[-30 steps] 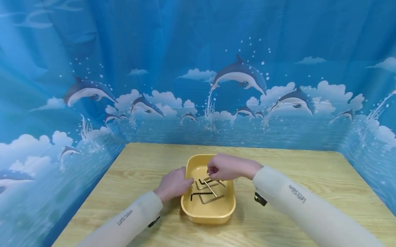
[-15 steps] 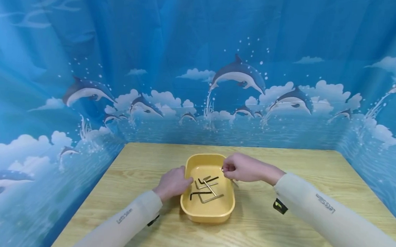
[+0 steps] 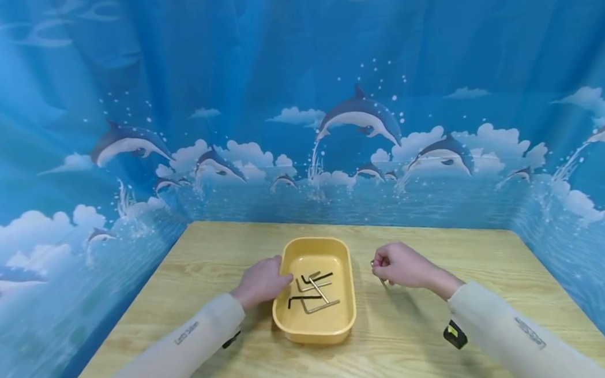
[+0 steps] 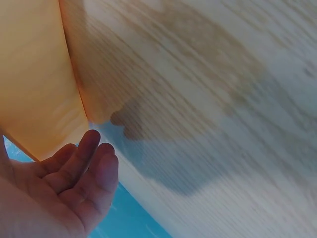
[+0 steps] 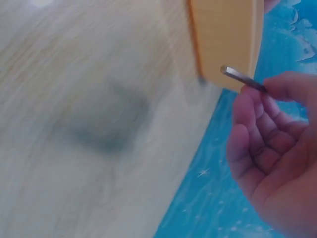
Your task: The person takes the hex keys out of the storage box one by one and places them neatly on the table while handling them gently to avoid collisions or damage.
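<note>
A yellow plastic bin (image 3: 352,296) stands on the table, with several loose L-shaped hex keys (image 3: 322,290), some silver and some black, lying on its floor. My left hand (image 3: 261,282) holds the bin's left wall, the thumb over the rim and the other fingers along the outside (image 4: 79,178). To the right of the bin, above the table, my right hand (image 3: 399,265) pinches a silver hex key (image 5: 240,78) between thumb and fingertips. One end of this key sticks out past the fingers, and the grip hides part of it.
The light wooden table (image 3: 428,347) runs back to a blue curtain (image 3: 268,65) printed with dolphins, which also hangs along both sides. Dark straps sit at both wrists, over white sleeves (image 3: 522,341).
My right hand has carried the hex key out of the bin, over its right rim, and to the right above the table. My left hand stays on the bin.
</note>
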### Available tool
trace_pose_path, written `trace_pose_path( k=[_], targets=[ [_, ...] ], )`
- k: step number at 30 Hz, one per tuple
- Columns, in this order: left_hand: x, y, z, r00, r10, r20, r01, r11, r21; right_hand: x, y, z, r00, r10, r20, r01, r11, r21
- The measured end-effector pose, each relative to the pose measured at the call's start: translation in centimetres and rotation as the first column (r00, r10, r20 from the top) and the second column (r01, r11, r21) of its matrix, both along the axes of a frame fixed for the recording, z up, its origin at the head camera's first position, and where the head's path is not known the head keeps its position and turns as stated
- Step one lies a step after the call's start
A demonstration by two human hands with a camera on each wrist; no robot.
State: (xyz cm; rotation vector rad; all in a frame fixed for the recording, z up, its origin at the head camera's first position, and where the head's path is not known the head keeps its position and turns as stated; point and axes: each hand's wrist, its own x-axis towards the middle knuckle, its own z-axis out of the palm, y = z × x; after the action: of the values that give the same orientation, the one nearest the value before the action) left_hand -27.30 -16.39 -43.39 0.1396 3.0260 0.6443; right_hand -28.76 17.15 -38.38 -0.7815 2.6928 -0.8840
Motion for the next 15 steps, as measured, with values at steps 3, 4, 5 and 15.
trace_pose_path(
  k=[3,4,5,15],
  targets=[
    [-0.1,-0.1,0.0,1.000,0.002,-0.006,-0.002,1.000,0.000,0.1,0.5,-0.5,0.998,-0.055,0.009,0.055,0.998,0.030],
    [0.0,-0.2,0.0,1.000,0.001,-0.006,-0.001,1.000,0.001,0.1,0.7,-0.7,0.998,-0.070,0.005,0.069,0.997,0.046],
    [-0.1,-0.2,0.0,1.000,0.003,-0.006,-0.003,1.000,0.000,0.1,0.8,-0.8,0.996,-0.089,0.005,0.088,0.994,0.062],
    [0.0,-0.1,-0.1,1.000,-0.008,-0.020,0.007,1.000,-0.030,-0.2,1.9,-2.6,0.969,-0.241,0.051,0.228,0.956,0.186]
  ],
)
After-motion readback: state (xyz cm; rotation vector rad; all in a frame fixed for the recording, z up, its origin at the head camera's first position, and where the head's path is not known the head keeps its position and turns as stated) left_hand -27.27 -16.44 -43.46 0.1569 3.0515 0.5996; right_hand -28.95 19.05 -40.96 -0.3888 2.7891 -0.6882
